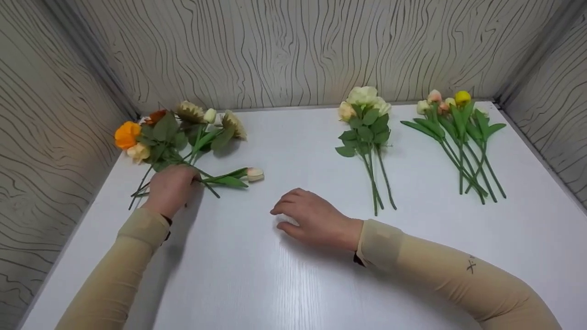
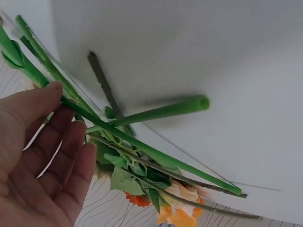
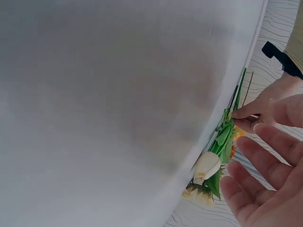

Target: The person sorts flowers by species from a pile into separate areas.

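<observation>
Left hand (image 1: pixel 170 188) grip pinches tulip stem (image 1: pixel 220 179); long axis runs horiz., bud (image 1: pixel 255 173) pointing right toward right hand (image 1: pixel 316 219), fingers relaxed. White bench (image 1: pixel 257 275), wood-grain walls (image 1: pixel 293 46).

White rose bunch (image 1: pixel 364 110) beside tulip bunch (image 1: pixel 454 114), white table (image 1: pixel 293 275).

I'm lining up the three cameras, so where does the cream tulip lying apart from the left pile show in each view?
Head: cream tulip left of centre, just right of the left hand.
Left wrist: bud not in it, only stems.
Right wrist: lower right, at the table edge.
Shared landmark: the white table.
</observation>
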### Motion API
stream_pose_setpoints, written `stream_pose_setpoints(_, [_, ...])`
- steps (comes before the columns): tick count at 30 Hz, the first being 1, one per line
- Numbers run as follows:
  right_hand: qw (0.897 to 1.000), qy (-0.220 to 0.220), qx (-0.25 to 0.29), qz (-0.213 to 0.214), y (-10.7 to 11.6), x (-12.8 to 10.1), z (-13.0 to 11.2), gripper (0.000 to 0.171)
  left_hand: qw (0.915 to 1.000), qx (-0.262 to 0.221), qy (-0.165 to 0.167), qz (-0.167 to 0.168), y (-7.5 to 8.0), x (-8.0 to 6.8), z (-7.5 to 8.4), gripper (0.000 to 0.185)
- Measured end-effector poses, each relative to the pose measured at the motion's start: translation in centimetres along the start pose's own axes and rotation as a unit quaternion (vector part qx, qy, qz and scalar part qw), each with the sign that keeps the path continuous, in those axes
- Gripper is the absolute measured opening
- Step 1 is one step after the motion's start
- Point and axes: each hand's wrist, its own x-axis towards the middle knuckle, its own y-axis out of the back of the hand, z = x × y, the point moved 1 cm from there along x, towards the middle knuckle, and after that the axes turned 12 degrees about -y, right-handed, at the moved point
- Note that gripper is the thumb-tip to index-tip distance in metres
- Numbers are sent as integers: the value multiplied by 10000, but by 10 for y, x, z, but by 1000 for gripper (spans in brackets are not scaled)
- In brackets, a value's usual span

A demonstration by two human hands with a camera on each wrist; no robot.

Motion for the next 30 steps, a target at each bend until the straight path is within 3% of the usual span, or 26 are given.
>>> stream_pose_setpoints(5, [9998,-120,125,57,5,-4,5,22,9995,-280,-144,7,11,5,15,4])
stream_pose_setpoints(11, [9991,-328,250,26,12,-11,12,20,9958,-882,-237,-69,26,18,47,5])
stream_pose_setpoints(14, [9982,-500,316,-13,15,-13,16,19,9882,-1516,-101,-184,30,29,66,9])
stream_pose_setpoints(16, [9970,-658,404,-36,16,-15,20,18,9771,-2110,14,-266,32,37,79,13])
stream_pose_setpoints(20, [9890,-1171,900,-47,19,-15,28,17,9397,-3406,180,-249,31,55,102,17])
stream_pose_setpoints(23, [9711,-1762,1611,-89,23,-14,34,18,8994,-4364,238,-120,28,67,118,18])
stream_pose_setpoints(25, [9500,-2163,2248,-152,26,-13,37,20,8675,-4964,304,-46,24,74,129,19])
stream_pose_setpoints(28, [9104,-2643,3180,-156,30,-13,42,24,8199,-5705,473,70,17,83,143,22])
stream_pose_setpoints(30, [8846,-2847,3690,-138,32,-13,44,28,7932,-6056,608,167,12,87,152,24])
